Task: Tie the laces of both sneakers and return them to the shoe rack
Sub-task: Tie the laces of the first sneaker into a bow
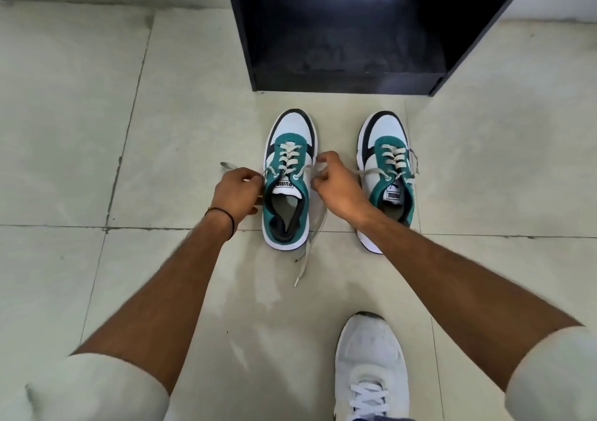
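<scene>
Two white, teal and black sneakers stand side by side on the tiled floor, toes toward the black shoe rack point(349, 75). At the left sneaker point(289, 178), my left hand point(237, 191) pinches its left lace, whose tip sticks out to the left. My right hand point(334, 183) pinches the right lace point(311, 239), whose long end trails back along the floor past the heel. The right sneaker point(386, 162) has loose, untied laces lying across both its sides; my right forearm hides its heel.
The rack's low dark shelf holds nothing and stands just beyond the sneakers' toes. My own white shoe point(371, 369) is planted on the floor at the bottom middle. Grey floor tiles point(80, 113) spread out to the left and right.
</scene>
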